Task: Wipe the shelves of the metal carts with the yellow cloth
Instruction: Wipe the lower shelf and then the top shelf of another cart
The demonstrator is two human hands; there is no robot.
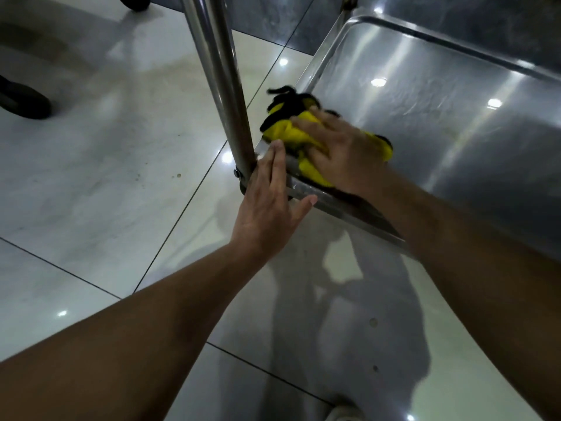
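Note:
A low steel shelf of a metal cart fills the upper right. The yellow cloth, edged in black, lies bunched in the shelf's near left corner. My right hand lies flat on top of the cloth and presses it against the shelf, fingers spread and pointing left. My left hand rests with straight fingers on the shelf's corner rim, right beside the cart's upright post. Part of the cloth is hidden under my right hand.
Glossy pale floor tiles spread out to the left and below the shelf. Two dark caster wheels, one wheel at the left edge and another wheel at the top, belong to another cart.

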